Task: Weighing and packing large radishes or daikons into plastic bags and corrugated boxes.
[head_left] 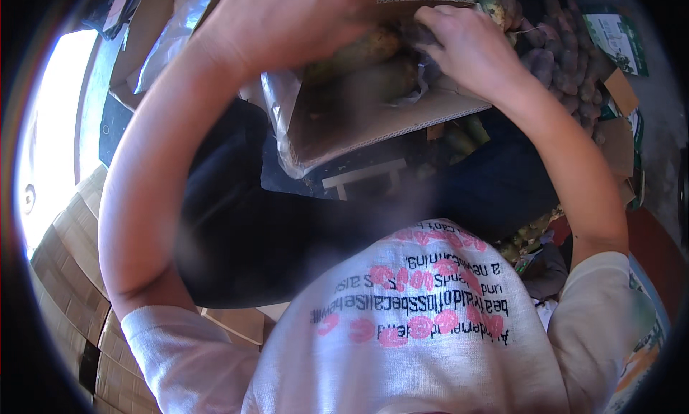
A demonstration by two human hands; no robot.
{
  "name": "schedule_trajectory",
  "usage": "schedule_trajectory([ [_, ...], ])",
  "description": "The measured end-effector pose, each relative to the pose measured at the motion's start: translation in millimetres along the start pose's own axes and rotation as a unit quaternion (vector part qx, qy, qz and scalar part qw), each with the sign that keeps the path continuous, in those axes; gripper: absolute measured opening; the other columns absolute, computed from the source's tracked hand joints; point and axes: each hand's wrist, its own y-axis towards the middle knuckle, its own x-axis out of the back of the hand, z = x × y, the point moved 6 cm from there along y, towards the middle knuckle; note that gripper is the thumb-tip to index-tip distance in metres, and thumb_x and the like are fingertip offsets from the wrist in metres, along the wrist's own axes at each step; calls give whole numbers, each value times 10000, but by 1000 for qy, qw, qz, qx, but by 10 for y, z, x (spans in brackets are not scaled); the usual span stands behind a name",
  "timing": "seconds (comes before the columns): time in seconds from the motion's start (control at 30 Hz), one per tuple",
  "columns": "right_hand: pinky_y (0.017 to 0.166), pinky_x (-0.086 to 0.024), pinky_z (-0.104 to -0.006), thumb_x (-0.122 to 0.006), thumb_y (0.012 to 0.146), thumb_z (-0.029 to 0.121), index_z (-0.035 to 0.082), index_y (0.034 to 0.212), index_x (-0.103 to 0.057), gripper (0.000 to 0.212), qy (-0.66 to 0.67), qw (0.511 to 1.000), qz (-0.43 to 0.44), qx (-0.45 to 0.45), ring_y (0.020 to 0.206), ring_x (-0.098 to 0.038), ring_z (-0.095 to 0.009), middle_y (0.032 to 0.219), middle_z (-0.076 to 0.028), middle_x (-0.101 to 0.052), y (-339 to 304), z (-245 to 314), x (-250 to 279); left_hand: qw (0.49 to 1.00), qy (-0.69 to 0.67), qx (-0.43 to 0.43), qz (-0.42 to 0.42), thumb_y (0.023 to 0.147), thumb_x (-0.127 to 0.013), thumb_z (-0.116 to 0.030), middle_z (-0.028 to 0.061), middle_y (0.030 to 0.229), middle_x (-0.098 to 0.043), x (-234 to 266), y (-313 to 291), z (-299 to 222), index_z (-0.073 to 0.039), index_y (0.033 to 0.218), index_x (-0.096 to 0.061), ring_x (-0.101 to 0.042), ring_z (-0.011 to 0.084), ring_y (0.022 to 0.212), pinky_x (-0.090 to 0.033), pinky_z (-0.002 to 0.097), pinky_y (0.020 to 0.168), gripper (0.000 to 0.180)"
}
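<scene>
The left hand [298, 19] is blurred and cut off by the top edge of the view, its fingers hidden, so whether it grasps anything cannot be told. To its right, the right hand [470, 44] reaches over the near right part of a cardboard box [402, 125], fingers bent and thumb set below them; clear film shows just beside the thumb, but whether it is pinched there cannot be made out. Below and between the hands, the long greenish produce [384, 82] lies inside the box, side by side, probably laid lengthwise because its shape fits that way. Plastic lining [281, 109] spills over the box wall beneath the left hand, perhaps to keep the produce off the cardboard. The box sits ahead of the dark-clothed legs [237, 199], seemingly so both arms can curve around and reach in from above. Beyond the right hand, to its right, dark purplish produce [567, 62] is heaped; left of the left hand stands another carton holding clear plastic [172, 44].
</scene>
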Motion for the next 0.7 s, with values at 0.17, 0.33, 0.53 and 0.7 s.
schedule_trajectory([
  [0.17,800,-578,-434,-676,817,81,60,968,-712,157,-102,963,243,-47,954,-712,-326,978,-137,-726,81,-17,-493,949,106,23,295,837,-731,-337,33,816,-686,-756,-55,-384,-132,883,-724,-707,235,764,-557,358,700,210],
  [0.33,815,-586,-418,-666,814,64,92,970,-736,173,-123,971,198,-59,969,-721,-295,984,-100,-739,176,-218,-583,956,118,49,265,838,-672,-151,66,784,-694,-956,50,-277,-124,872,-716,-724,265,779,-579,382,681,62],
  [0.53,817,-555,-489,-660,854,84,-31,995,-688,184,-118,971,101,-181,960,-684,-409,998,-241,-703,-307,-390,395,972,88,87,197,828,-652,-94,132,787,-702,-618,2,-309,-91,846,-686,-721,328,769,-589,427,670,39],
  [0.7,543,-515,-370,-671,851,76,-80,854,-665,156,146,937,-25,-317,565,-679,-257,678,-194,-675,-727,-879,825,977,86,158,115,897,-655,-247,116,845,-720,-394,-88,-209,-121,958,-691,-709,341,769,-583,449,679,144],
])
